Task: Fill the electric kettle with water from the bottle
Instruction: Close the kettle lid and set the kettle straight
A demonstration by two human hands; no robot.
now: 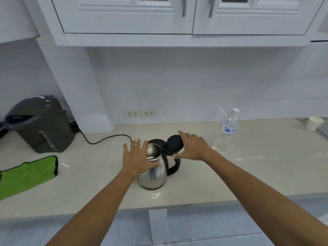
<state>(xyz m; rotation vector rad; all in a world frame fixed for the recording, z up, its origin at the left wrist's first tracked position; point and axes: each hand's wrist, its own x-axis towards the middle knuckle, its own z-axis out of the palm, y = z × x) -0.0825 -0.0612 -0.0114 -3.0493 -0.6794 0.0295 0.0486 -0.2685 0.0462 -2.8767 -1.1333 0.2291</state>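
A steel electric kettle point(153, 176) with a black handle stands on the counter's middle, its black lid point(174, 144) flipped up and back so the mouth shows. My left hand point(137, 158) lies flat against the kettle's left side and rim, fingers spread. My right hand point(193, 146) rests on the raised lid with fingers extended, thumb by the handle's top. A clear plastic water bottle point(227, 132) with a white cap on stands upright to the right of the kettle, apart from both hands.
A dark grey hot-water dispenser point(40, 125) stands at the left with a black cord point(106, 139) trailing toward the kettle. A green cloth point(28, 174) lies front left. A white paper cup point(313, 123) stands far right. Wall sockets point(140, 113) sit behind; cabinets hang overhead.
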